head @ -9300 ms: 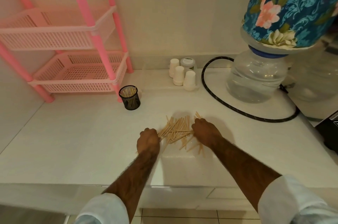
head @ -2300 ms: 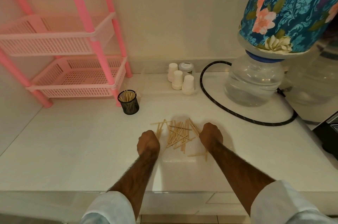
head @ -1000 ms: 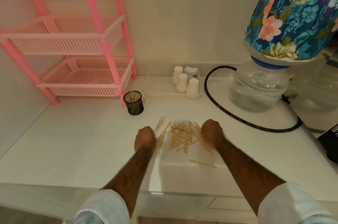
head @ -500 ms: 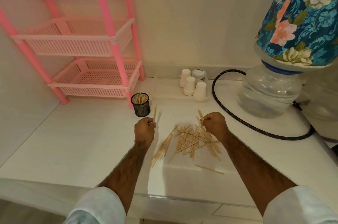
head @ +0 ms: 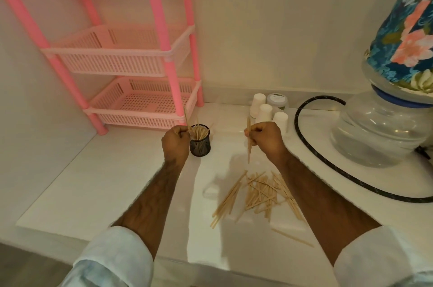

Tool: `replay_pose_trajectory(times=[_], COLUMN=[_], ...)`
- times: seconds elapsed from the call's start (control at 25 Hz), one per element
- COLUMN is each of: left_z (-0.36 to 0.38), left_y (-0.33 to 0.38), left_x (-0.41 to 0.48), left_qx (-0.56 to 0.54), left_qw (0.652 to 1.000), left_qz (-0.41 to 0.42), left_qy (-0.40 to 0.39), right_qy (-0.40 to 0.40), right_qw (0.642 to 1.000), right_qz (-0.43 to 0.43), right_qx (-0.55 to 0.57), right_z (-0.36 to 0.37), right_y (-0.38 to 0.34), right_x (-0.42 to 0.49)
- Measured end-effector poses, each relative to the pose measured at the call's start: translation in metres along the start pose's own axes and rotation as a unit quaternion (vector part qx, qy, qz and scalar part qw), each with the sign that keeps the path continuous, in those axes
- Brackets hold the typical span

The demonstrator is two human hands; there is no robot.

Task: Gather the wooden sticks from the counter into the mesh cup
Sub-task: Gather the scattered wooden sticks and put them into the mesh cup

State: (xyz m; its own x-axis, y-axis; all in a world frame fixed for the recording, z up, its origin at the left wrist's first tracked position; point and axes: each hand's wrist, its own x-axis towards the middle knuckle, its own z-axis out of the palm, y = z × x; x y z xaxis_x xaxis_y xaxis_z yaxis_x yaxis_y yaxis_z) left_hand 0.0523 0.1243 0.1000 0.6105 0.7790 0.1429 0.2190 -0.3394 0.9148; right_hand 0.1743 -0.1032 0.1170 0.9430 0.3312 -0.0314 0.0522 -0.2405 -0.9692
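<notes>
left hand [head: 175, 144] pinches one wooden stick [head: 186, 118] upright, at 9 o'clock of the mesh cup [head: 199, 144] and just beside it. The cup already holds a bunch of sticks. right hand [head: 266, 139] is clamped on a vertical bundle [head: 249, 144], at 3 o'clock of the cup and apart from it. loose pile [head: 260, 193] lies on the counter [head: 117, 181] at 6 o'clock of the right hand, with a stray stick [head: 293, 237] at 5 o'clock of the pile.

Mesh cup [head: 199, 144] on the counter [head: 117, 181] just before the rack [head: 140, 104], loose wooden sticks [head: 260, 193] nearer, rightward.
</notes>
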Motion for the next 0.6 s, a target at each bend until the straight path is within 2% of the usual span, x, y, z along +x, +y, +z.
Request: replay_pose_trajectory(times=[0.16, 0.32, 0.6], left_z=[-0.003, 0.006, 0.030], left_y=[0.015, 0.017, -0.013], left_x=[0.032, 0.051, 0.070], left_qx=[-0.050, -0.028, 0.007], left_qw=[0.998, 0.999, 0.999], left_qz=[0.021, 0.037, -0.007], left_qy=[0.011, 0.016, -0.036], right_qy=[-0.013, -0.005, -0.016], right_qw=[0.998, 0.997, 0.998], right_qz=[-0.037, -0.054, -0.054], right_qx=[0.052, 0.052, 0.010], right_z=[0.042, 0.085, 0.133], right_y=[-0.033, -0.051, -0.040], right_x=[0.029, 0.056, 0.075])
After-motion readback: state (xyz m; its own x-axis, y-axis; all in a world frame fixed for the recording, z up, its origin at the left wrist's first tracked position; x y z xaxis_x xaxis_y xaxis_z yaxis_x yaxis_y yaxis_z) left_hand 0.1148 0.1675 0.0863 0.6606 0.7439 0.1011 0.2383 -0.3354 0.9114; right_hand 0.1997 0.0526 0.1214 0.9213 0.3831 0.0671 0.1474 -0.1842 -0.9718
